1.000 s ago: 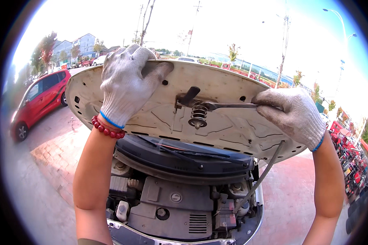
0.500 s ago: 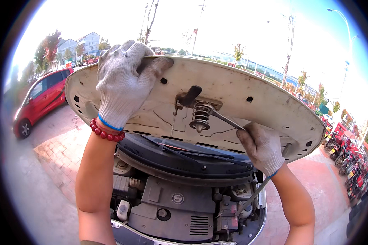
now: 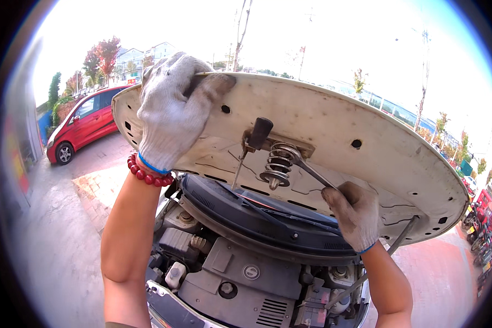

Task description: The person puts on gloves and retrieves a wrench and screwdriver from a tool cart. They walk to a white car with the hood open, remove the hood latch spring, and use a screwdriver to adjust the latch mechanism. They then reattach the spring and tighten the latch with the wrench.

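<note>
Above the engine bay, a raised cream-coloured car hood (image 3: 306,109) shows its underside to me. My left hand (image 3: 177,106), in a white knitted glove, grips the hood's front edge, with the thumb on the underside. My right hand (image 3: 355,213), in a soiled white glove, is closed around the shaft of a metal wrench (image 3: 317,176). The wrench's far end meets the upper end of the hood latch spring (image 3: 279,163), which surrounds a pointed striker pin. Beside the spring sits a black-tipped latch lever (image 3: 261,131). The fingers of my right hand are partly hidden.
Below lies the open engine bay with a grey engine cover (image 3: 240,279). A prop rod (image 3: 388,251) slants up to the hood on the right. Wipers (image 3: 268,213) lie behind the bay. A red car (image 3: 87,123) stands at the left, parked motorcycles (image 3: 484,235) at the right.
My view has turned left, so the scene sits further right. My right hand has moved slightly with the wrench, which slants more steeply. My left hand keeps its hold on the hood edge.
</note>
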### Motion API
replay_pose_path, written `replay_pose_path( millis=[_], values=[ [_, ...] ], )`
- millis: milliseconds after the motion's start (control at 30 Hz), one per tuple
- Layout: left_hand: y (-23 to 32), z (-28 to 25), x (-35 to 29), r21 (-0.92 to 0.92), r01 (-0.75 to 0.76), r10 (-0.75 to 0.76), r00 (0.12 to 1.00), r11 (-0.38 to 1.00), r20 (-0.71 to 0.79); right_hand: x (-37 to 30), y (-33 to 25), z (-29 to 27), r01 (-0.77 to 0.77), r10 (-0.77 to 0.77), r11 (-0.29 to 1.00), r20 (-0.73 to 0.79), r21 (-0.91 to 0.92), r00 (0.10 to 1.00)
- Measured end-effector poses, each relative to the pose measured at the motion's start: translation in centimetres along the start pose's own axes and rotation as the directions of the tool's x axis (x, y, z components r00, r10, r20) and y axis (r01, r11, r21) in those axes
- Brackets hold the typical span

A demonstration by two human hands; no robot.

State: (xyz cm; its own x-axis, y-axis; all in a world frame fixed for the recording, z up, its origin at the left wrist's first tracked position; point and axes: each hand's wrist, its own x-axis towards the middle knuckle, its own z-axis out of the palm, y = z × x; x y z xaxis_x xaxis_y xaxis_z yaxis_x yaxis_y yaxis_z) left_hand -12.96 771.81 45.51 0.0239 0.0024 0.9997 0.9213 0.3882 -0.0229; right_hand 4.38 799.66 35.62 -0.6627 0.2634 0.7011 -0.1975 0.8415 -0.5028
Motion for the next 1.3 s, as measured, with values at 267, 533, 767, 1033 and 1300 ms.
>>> replay_pose_path(
  millis=[267, 533, 767, 1033, 1300],
  values=[
    [0.0, 0.6, -0.1, -0.095, 0.065, -0.064, 0.998, 0.993, 0.009, 0.4, 1.5, 1.4, -0.104, 0.094, 0.967, 0.052, 0.234, 0.994],
    [0.4, 0.2, 0.5, -0.023, -0.015, 0.015, 1.0, 1.0, 0.015, -0.4, 4.3, 5.4, -0.136, 0.121, 0.895, 0.062, 0.425, 0.991],
    [0.7, 0.3, 0.2, 0.082, -0.023, 0.017, 0.997, 0.996, 0.073, 0.5, 3.7, 4.8, -0.048, 0.024, 0.934, 0.071, 0.354, 0.997],
    [0.5, -1.3, 0.6, 0.141, -0.069, 0.053, 0.992, 0.988, 0.114, 0.8, 1.7, -0.4, -0.168, 0.04, 0.934, 0.376, 0.315, 0.926],
    [1.3, -0.6, 0.4, 0.153, -0.016, -0.003, 0.993, 0.988, 0.122, 1.4, 3.2, 1.3, -0.128, 0.018, 0.927, 0.298, 0.354, 0.954]
  ],
)
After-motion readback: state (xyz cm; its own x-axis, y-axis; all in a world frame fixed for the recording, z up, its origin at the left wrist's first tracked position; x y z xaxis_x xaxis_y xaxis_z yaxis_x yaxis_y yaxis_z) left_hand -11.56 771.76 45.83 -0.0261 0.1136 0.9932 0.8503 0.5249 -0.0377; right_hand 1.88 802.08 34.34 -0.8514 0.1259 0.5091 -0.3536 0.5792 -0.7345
